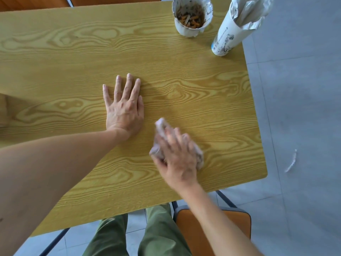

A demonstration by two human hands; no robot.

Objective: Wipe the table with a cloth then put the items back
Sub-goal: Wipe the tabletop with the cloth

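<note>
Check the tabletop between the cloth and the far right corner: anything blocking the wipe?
Nothing until the corner, where a short white cup of cigarette butts and a tall white paper cup stuffed with paper stand. The right hand presses the crumpled pale cloth to the wood-grain table.

The tall paper cup [227, 36] bears print, seemingly too small to read.

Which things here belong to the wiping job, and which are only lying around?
Part of the job:
- cloth under the right hand
- table
- left hand, flat on the table
- short cup of cigarette butts
- tall paper cup

Lying about:
- orange chair
- white scrap on the floor
</note>
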